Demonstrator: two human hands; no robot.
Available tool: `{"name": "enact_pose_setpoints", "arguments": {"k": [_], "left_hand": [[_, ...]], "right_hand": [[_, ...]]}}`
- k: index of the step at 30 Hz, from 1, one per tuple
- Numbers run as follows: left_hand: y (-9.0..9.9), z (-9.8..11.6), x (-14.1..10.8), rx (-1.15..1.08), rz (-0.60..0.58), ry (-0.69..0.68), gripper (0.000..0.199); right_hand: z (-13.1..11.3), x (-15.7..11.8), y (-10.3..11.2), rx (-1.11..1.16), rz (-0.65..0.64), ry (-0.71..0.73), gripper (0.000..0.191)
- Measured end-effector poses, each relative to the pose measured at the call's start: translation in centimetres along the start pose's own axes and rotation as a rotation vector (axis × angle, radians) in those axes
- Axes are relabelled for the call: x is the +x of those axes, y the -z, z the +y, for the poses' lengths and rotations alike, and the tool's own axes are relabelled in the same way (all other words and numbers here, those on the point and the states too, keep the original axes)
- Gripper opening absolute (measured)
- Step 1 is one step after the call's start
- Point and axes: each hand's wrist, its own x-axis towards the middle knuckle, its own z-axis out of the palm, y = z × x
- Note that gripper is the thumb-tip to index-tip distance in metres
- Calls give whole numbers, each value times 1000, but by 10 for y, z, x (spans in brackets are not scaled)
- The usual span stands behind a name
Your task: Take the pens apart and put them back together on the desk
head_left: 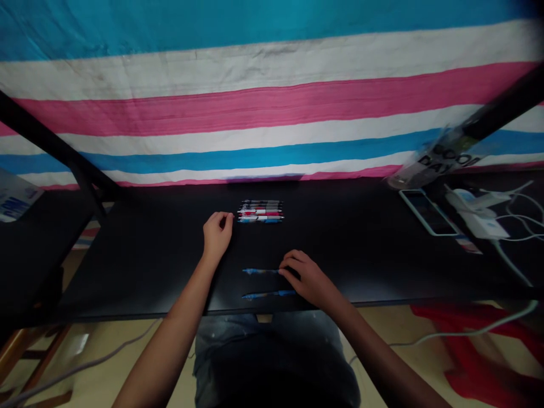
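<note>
Beside the left ends of a close row of pens [260, 211] is my left hand [218, 233], its thumb and forefinger curled together and nothing visible between them. The row holds several pens lying parallel, with grey, white, red and blue barrels. Nearer to me, my right hand [306, 276] pinches the right end of a blue pen [260, 271] that lies crosswise on the black table [161, 255]. A second blue pen [266, 294] lies parallel to it, closer to the table's front edge, its right end near my right hand.
At the right lie a phone [428, 212] and a white power strip [478, 214] with tangled cables. A clear plastic cup or bag with lettering [446, 158] leans by a black post. Striped cloth [263, 113] hangs behind the table. A red stool [480, 351] stands below right.
</note>
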Motion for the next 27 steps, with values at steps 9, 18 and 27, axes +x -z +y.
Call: {"name": "enact_pose_setpoints", "arguments": {"k": [9, 18, 27], "left_hand": [[6, 11, -10, -88, -48, -86, 24], [4, 29, -28, -148, -407, -352, 21], [0, 26, -29, -4, -456, -426, 26]], "right_hand": [[3, 0, -1, -48, 29, 54, 15], [7, 40, -6, 155, 147, -43, 14], [11, 79, 1, 283, 80, -67, 39]]}}
